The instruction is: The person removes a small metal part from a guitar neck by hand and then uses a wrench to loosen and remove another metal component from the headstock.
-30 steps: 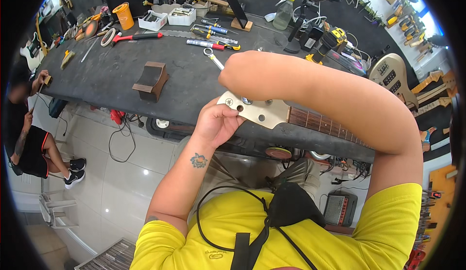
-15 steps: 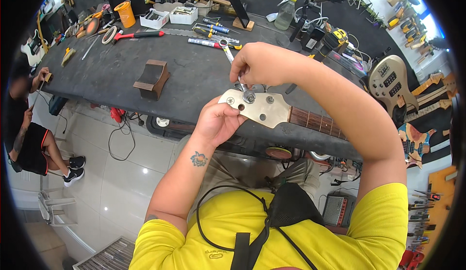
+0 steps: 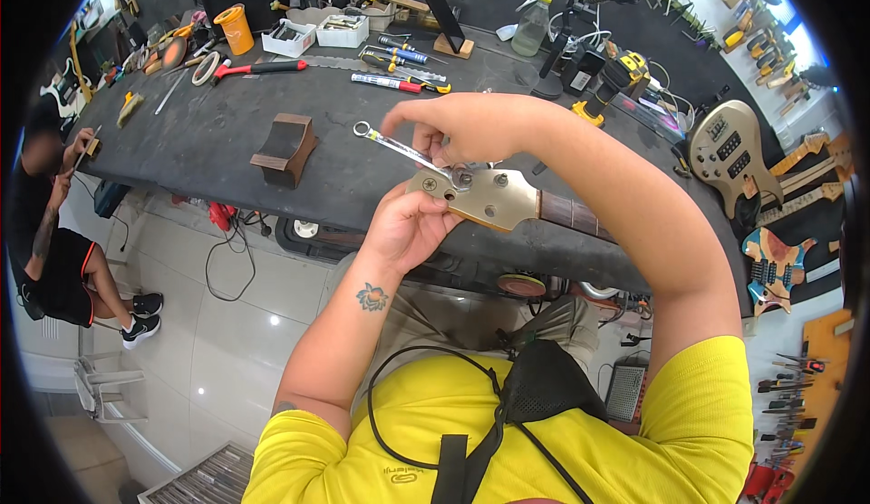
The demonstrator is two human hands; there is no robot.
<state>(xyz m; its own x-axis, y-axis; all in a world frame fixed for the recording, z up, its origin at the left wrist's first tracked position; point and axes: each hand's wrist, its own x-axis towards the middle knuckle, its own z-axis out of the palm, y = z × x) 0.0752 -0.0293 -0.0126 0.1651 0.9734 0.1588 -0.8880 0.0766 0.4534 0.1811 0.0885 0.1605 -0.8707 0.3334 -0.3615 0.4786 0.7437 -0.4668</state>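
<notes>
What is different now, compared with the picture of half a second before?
The ring-ended wrench swung: its free end went left and toward the person. The right hand shifted left, too. The left hand still holds the bass headstock; the curved wooden block stays on the workbench.

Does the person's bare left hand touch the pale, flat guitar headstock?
Touching: the head view shows the left hand gripping the headstock, thumb over its near edge.

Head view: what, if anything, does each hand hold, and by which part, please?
Left hand: guitar headstock, by its tip's near edge. Right hand: cannot tell whether it holds the ring-ended wrench.
</notes>
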